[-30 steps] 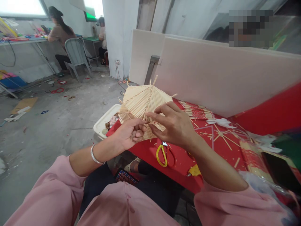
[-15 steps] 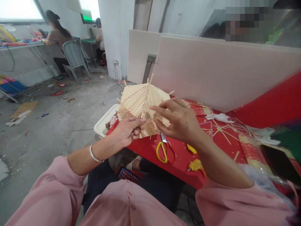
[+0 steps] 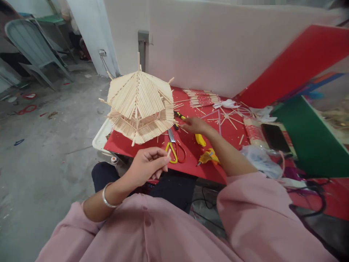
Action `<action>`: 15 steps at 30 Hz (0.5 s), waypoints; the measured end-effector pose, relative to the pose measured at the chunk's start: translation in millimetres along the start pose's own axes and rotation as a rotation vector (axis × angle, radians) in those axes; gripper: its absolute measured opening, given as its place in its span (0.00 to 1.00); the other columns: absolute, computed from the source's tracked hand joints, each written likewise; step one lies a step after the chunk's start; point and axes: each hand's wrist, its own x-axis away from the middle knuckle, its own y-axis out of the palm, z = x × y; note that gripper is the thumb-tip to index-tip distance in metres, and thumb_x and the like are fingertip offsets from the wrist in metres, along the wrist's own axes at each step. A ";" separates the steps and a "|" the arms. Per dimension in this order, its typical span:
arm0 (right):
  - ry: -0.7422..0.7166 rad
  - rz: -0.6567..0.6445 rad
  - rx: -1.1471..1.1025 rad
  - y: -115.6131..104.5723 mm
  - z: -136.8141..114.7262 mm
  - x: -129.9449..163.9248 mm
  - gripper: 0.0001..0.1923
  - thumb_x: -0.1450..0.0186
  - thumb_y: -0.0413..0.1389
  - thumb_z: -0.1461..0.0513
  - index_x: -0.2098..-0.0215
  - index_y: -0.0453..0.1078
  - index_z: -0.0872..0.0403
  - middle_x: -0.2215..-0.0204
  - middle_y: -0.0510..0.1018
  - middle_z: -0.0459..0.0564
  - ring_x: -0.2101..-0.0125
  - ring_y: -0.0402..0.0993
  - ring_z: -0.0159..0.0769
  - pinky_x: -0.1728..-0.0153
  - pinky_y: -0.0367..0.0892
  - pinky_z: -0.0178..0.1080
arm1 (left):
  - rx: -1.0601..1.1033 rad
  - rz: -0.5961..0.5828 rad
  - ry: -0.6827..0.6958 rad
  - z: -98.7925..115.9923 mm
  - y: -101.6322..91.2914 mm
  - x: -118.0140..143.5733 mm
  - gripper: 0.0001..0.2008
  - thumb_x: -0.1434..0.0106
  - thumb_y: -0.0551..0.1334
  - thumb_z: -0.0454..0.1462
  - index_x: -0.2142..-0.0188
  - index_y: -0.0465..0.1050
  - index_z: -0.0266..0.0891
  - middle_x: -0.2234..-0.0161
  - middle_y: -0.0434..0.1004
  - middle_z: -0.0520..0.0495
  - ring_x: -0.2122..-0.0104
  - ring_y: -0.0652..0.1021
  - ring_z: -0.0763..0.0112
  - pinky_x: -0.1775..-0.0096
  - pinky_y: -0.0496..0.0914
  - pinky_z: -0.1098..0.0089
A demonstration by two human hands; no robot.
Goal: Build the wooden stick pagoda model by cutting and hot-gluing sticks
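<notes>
My left hand is closed, with a short piece of wooden stick pinched between thumb and fingers. To the right, my right hand is low over the red table, its fingers curled at a yellow-and-black handled tool whose other end is hidden. A two-tiered pavilion-like model made of thin pale sticks stands upright at the table's left end, apart from both hands. Scissors with one yellow and one red handle lie between my hands.
On the red table lie a yellow glue gun, a yellow-handled item, stick bundles, a star of sticks and a phone. White boards lean behind. A plastic chair stands at far left.
My right hand has left the stick model and gone down to the yellow-and-black tool. My left hand has come away from the model, towards my body. The view has turned right and down.
</notes>
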 end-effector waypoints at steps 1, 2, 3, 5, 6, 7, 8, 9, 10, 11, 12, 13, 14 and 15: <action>0.013 0.012 0.001 7.8 -1.6 -8.1 0.30 0.32 0.54 0.45 0.41 0.74 0.55 0.49 0.82 0.62 0.51 0.77 0.49 0.54 0.67 0.40 | -0.038 0.030 0.046 -6.7 4.0 -8.6 0.12 0.44 0.73 0.42 0.70 0.76 0.37 0.80 0.76 0.52 0.86 0.68 0.81 0.84 0.58 0.78; 0.028 0.025 0.003 13.6 -3.4 -16.0 0.35 0.32 0.53 0.42 0.38 0.71 0.57 0.44 0.79 0.66 0.47 0.75 0.52 0.51 0.67 0.43 | -0.071 0.067 0.092 -12.3 7.3 -16.9 0.11 0.43 0.73 0.41 0.69 0.76 0.37 0.79 0.76 0.53 0.86 0.68 0.81 0.83 0.60 0.78; 0.042 0.036 0.003 17.2 -4.8 -23.6 0.40 0.33 0.53 0.40 0.35 0.67 0.59 0.42 0.76 0.69 0.45 0.73 0.55 0.50 0.66 0.44 | -0.100 0.103 0.132 -17.0 9.7 -24.5 0.09 0.43 0.72 0.40 0.69 0.77 0.37 0.79 0.75 0.53 0.85 0.69 0.80 0.82 0.61 0.78; 0.056 0.035 -0.005 18.8 -4.9 -35.6 0.42 0.33 0.52 0.38 0.34 0.65 0.59 0.40 0.74 0.69 0.44 0.71 0.56 0.49 0.66 0.46 | -0.148 0.166 0.186 -24.1 12.4 -36.6 0.07 0.42 0.71 0.39 0.69 0.78 0.37 0.79 0.75 0.54 0.83 0.70 0.80 0.79 0.64 0.77; 0.061 0.025 -0.013 17.5 -2.9 -39.0 0.41 0.33 0.52 0.38 0.35 0.67 0.57 0.41 0.75 0.67 0.44 0.72 0.54 0.49 0.66 0.45 | -0.168 0.190 0.194 -26.8 12.9 -41.1 0.06 0.41 0.71 0.38 0.69 0.78 0.38 0.79 0.75 0.54 0.82 0.71 0.79 0.77 0.65 0.77; 0.070 0.015 -0.020 15.5 0.8 -40.3 0.38 0.33 0.52 0.39 0.36 0.68 0.55 0.42 0.77 0.65 0.45 0.73 0.53 0.50 0.66 0.45 | -0.185 0.212 0.189 -29.3 13.1 -44.8 0.05 0.42 0.71 0.37 0.69 0.79 0.38 0.78 0.76 0.54 0.81 0.71 0.79 0.76 0.66 0.77; 0.087 0.009 -0.025 13.3 6.1 -39.0 0.35 0.32 0.51 0.41 0.37 0.70 0.53 0.42 0.78 0.63 0.46 0.74 0.53 0.50 0.67 0.44 | -0.199 0.232 0.178 -31.6 13.2 -48.1 0.04 0.42 0.71 0.37 0.69 0.79 0.38 0.78 0.76 0.54 0.81 0.71 0.78 0.75 0.66 0.76; 0.113 0.005 -0.027 11.2 12.6 -35.3 0.33 0.31 0.52 0.42 0.37 0.70 0.52 0.42 0.78 0.61 0.46 0.74 0.53 0.51 0.67 0.45 | -0.210 0.252 0.166 -34.0 13.3 -51.3 0.04 0.42 0.71 0.36 0.70 0.79 0.39 0.78 0.76 0.54 0.80 0.71 0.78 0.75 0.66 0.76; 0.145 0.000 -0.026 9.6 20.1 -29.2 0.32 0.32 0.52 0.44 0.37 0.71 0.51 0.42 0.78 0.61 0.46 0.74 0.54 0.52 0.67 0.45 | -0.221 0.269 0.159 -36.8 13.6 -54.8 0.03 0.43 0.71 0.35 0.71 0.79 0.39 0.78 0.76 0.54 0.80 0.71 0.78 0.74 0.66 0.76; 0.178 -0.008 -0.023 8.5 27.7 -20.9 0.31 0.32 0.53 0.45 0.37 0.71 0.52 0.43 0.78 0.62 0.46 0.75 0.55 0.53 0.68 0.46 | -0.234 0.281 0.160 -40.0 14.1 -58.7 0.03 0.43 0.71 0.35 0.71 0.80 0.39 0.78 0.75 0.54 0.79 0.70 0.78 0.74 0.66 0.76; 0.205 -0.019 -0.019 8.1 35.0 -11.1 0.31 0.33 0.55 0.46 0.38 0.72 0.52 0.44 0.79 0.62 0.46 0.75 0.56 0.53 0.68 0.47 | -0.247 0.286 0.168 -43.7 14.9 -63.1 0.02 0.43 0.71 0.35 0.71 0.80 0.39 0.77 0.75 0.54 0.78 0.71 0.77 0.73 0.66 0.76; 0.222 -0.034 -0.016 8.3 41.3 -0.3 0.30 0.34 0.56 0.46 0.39 0.73 0.52 0.46 0.80 0.62 0.47 0.75 0.56 0.54 0.68 0.47 | -0.260 0.285 0.181 -47.7 16.0 -67.9 0.02 0.44 0.71 0.35 0.70 0.81 0.40 0.76 0.76 0.54 0.77 0.71 0.77 0.73 0.66 0.76; 0.230 -0.048 -0.016 8.9 46.1 11.0 0.29 0.34 0.56 0.47 0.40 0.74 0.51 0.47 0.81 0.61 0.48 0.76 0.56 0.54 0.68 0.47 | -0.271 0.279 0.195 -51.7 17.4 -72.7 0.02 0.44 0.71 0.35 0.70 0.81 0.40 0.74 0.76 0.53 0.76 0.72 0.76 0.72 0.67 0.76; 0.231 -0.058 -0.017 9.8 49.3 22.0 0.28 0.35 0.56 0.47 0.40 0.74 0.50 0.48 0.82 0.60 0.48 0.76 0.55 0.54 0.68 0.47 | -0.279 0.268 0.211 -55.5 19.1 -77.3 0.02 0.44 0.72 0.34 0.70 0.81 0.40 0.71 0.77 0.52 0.75 0.72 0.76 0.71 0.67 0.76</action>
